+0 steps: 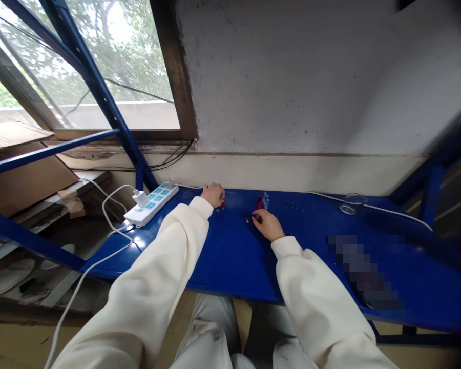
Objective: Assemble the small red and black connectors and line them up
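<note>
Over the back of the blue table (230,246), my left hand (213,195) reaches down with its fingers curled at a small red piece (223,205). Dark bits show just under those fingers, too small to name. My right hand (268,224) is bent inward, thumb and fingertips close together; whatever is between them is too small to make out. A tiny pale piece (247,220) lies just left of its fingertips. Beyond that hand are a red and black stick-shaped piece (259,201) and several clear plastic tubes (266,200), side by side.
At the left end lies a white power strip (151,204) with a plug (140,198) and trailing cord. Small clear pieces (294,206) lie right of the tubes. Farther right are a clear round object (348,209), a white cable (392,211) and a blurred dark item (363,271).
</note>
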A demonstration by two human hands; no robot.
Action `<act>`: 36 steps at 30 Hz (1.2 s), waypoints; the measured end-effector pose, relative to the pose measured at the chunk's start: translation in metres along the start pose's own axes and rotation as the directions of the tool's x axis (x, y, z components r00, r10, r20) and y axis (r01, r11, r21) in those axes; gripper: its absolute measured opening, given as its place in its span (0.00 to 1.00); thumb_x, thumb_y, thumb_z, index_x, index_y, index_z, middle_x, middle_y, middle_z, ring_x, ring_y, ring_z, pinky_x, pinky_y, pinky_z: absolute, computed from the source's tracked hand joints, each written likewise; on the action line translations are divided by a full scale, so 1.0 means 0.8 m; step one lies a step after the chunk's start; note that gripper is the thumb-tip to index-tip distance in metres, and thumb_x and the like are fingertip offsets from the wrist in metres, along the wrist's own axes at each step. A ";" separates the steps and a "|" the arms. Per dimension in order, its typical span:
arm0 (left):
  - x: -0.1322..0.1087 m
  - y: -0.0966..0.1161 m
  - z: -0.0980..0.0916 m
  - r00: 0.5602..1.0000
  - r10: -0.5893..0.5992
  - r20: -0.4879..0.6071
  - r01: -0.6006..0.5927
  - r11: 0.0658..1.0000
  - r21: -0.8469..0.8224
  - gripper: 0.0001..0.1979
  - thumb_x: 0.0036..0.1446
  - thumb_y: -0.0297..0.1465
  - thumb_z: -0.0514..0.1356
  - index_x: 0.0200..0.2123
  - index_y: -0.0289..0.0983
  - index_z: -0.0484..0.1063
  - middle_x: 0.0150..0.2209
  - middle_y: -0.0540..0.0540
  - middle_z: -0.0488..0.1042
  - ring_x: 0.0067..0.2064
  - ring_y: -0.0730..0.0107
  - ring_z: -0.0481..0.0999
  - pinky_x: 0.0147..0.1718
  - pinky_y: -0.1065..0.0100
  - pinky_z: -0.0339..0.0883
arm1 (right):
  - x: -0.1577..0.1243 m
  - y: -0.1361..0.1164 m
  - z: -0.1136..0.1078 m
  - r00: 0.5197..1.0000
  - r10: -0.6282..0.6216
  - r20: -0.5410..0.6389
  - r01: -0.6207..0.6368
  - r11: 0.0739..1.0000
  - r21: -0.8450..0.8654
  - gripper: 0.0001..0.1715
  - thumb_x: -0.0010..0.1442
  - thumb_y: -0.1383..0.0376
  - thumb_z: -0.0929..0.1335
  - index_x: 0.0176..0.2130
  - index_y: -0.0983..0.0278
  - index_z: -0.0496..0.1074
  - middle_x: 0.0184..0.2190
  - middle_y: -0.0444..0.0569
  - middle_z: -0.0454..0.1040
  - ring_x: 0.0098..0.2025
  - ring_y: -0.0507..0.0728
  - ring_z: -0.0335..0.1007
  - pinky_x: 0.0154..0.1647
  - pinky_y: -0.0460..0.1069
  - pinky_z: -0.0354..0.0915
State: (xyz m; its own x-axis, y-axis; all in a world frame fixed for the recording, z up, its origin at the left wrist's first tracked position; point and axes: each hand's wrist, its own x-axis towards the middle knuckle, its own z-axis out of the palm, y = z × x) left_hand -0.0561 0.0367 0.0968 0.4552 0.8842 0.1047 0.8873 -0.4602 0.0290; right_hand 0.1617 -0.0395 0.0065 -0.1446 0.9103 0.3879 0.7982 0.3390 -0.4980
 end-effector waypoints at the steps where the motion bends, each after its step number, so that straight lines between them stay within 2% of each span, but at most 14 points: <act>1: 0.000 -0.001 0.001 1.000 -0.001 0.010 0.001 1.000 0.000 0.05 0.46 0.30 0.57 0.28 0.37 0.70 0.39 0.44 0.68 0.46 0.59 0.61 0.43 0.57 0.50 | 0.000 0.000 0.000 1.000 0.000 0.003 0.000 1.000 0.003 0.12 0.54 0.64 0.61 0.38 0.64 0.68 0.29 0.46 0.69 0.27 0.50 0.63 0.29 0.45 0.59; 9: -0.001 -0.005 0.010 0.999 -0.025 0.036 0.025 1.000 -0.012 0.05 0.46 0.30 0.57 0.29 0.37 0.70 0.40 0.44 0.68 0.47 0.58 0.61 0.44 0.55 0.50 | 0.000 -0.003 -0.002 1.000 0.004 0.001 -0.004 1.000 0.011 0.12 0.54 0.64 0.61 0.38 0.64 0.68 0.30 0.46 0.69 0.28 0.50 0.64 0.30 0.45 0.59; 16: 0.000 -0.008 0.012 1.000 -0.003 0.017 0.003 1.000 -0.007 0.05 0.46 0.28 0.56 0.29 0.37 0.70 0.40 0.44 0.68 0.46 0.59 0.61 0.44 0.57 0.50 | 0.000 -0.002 -0.002 1.000 0.001 0.000 -0.001 1.000 0.006 0.12 0.54 0.64 0.60 0.38 0.64 0.68 0.30 0.47 0.69 0.28 0.50 0.64 0.30 0.45 0.60; 27: 0.001 -0.007 0.009 0.998 -0.011 0.055 0.010 1.000 0.010 0.05 0.46 0.29 0.56 0.29 0.37 0.70 0.40 0.44 0.69 0.46 0.59 0.62 0.43 0.58 0.51 | 0.000 -0.003 -0.004 1.000 0.002 -0.029 -0.003 0.999 -0.038 0.12 0.54 0.64 0.60 0.37 0.63 0.68 0.29 0.46 0.69 0.27 0.50 0.64 0.29 0.44 0.59; 32: 0.001 -0.007 0.011 0.999 -0.015 0.049 0.014 1.000 0.021 0.05 0.46 0.29 0.56 0.29 0.37 0.70 0.41 0.44 0.69 0.47 0.59 0.62 0.43 0.57 0.51 | -0.001 -0.003 -0.006 0.993 0.054 -0.102 -0.064 0.994 -0.091 0.10 0.54 0.65 0.60 0.33 0.62 0.69 0.29 0.46 0.70 0.28 0.50 0.65 0.28 0.44 0.57; 36: -0.001 -0.006 0.009 0.999 -0.022 0.050 0.021 1.000 0.023 0.05 0.46 0.30 0.57 0.29 0.37 0.70 0.40 0.44 0.69 0.46 0.59 0.62 0.43 0.57 0.51 | -0.001 -0.002 -0.009 0.979 0.140 -0.147 -0.163 0.975 -0.154 0.10 0.54 0.66 0.59 0.31 0.62 0.69 0.28 0.46 0.70 0.28 0.51 0.65 0.25 0.44 0.55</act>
State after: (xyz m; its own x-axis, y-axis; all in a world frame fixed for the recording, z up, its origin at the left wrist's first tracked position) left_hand -0.0605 0.0388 0.0897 0.4386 0.8971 0.0543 0.8981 -0.4396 0.0088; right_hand 0.1650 -0.0428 0.0124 0.0561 0.9040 0.4238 0.8916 0.1457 -0.4288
